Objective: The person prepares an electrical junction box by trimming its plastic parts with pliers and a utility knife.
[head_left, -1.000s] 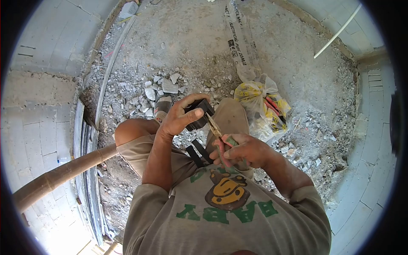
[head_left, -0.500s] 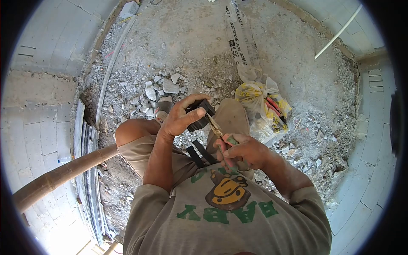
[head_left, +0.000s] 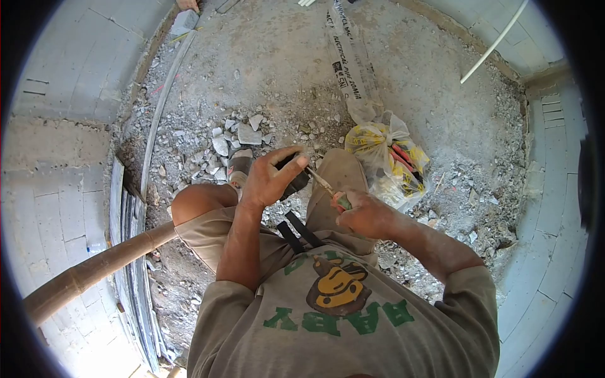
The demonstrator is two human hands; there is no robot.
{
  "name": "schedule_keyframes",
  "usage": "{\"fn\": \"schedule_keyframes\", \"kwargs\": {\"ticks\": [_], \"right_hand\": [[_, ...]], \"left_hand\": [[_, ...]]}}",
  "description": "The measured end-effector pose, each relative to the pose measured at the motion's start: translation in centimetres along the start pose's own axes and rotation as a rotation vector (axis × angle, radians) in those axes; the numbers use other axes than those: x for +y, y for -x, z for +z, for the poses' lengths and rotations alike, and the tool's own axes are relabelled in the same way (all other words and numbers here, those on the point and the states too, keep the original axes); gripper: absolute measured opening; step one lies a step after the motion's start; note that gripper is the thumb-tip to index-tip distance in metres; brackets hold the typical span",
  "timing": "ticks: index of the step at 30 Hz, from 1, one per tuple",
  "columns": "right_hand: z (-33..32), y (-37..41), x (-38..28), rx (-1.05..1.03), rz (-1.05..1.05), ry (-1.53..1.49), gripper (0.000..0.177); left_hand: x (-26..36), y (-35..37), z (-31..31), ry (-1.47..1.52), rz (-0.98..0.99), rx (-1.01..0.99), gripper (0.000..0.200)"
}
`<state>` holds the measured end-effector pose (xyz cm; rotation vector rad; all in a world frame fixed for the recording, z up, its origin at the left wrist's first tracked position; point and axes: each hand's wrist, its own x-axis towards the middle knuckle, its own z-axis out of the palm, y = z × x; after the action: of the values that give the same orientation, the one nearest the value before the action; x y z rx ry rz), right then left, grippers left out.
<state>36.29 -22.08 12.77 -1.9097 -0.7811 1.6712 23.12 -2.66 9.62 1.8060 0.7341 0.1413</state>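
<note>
My left hand [head_left: 265,183] is closed around a black plastic box [head_left: 296,183], its thumb along the upper edge and much of the box hidden by the fingers. My right hand [head_left: 365,214] grips a pair of long-nose pliers [head_left: 323,183] by the red and green handles, which are mostly covered by the fist. The pliers' nose points up and left and meets the box near my left thumb; whether the jaws pinch its wall cannot be made out. Two short black strips [head_left: 296,232] show in front of my shirt, below the box.
Broken stones [head_left: 249,134] lie ahead beside my foot. A clear plastic bag [head_left: 387,160] with yellow and red contents sits right of my knee, near a long printed pipe sleeve [head_left: 346,60]. A bamboo pole [head_left: 94,271] and metal channels [head_left: 135,271] are at left. A white pipe [head_left: 495,44] leans at right.
The box has turned and is now more covered by my left hand. My right hand has closed tighter around the plier handles and shifted slightly right. The view has moved a little.
</note>
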Motion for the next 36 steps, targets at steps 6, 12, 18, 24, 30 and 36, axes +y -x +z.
{"fn": "schedule_keyframes", "kwargs": {"ticks": [6,12,18,24,30,36], "right_hand": [[-0.4,0.0,0.1,0.124,-0.076,0.143,0.028],[-1.1,0.1,1.3,0.207,-0.366,0.285,0.023],[-3.1,1.7,-0.9,0.238,-0.424,0.478,0.026],[-4.8,0.9,-1.3,0.14,-0.399,0.708,0.031],[-5.0,0.3,-2.7,0.042,-0.325,0.709,0.034],[-5.4,-0.8,-2.4,0.04,-0.268,0.745,0.033]], "left_hand": [[-1.2,-0.3,-0.5,0.165,-0.023,-0.048,0.058],[-1.6,-0.6,-1.5,0.391,0.119,-0.165,0.063],[-1.7,-0.4,-1.8,0.428,0.102,-0.209,0.063],[-1.3,-0.3,-1.9,0.342,0.084,-0.243,0.062],[-1.1,-0.1,-1.6,0.292,0.006,-0.247,0.059],[-1.3,-0.3,-1.7,0.209,0.01,-0.276,0.06]]}}
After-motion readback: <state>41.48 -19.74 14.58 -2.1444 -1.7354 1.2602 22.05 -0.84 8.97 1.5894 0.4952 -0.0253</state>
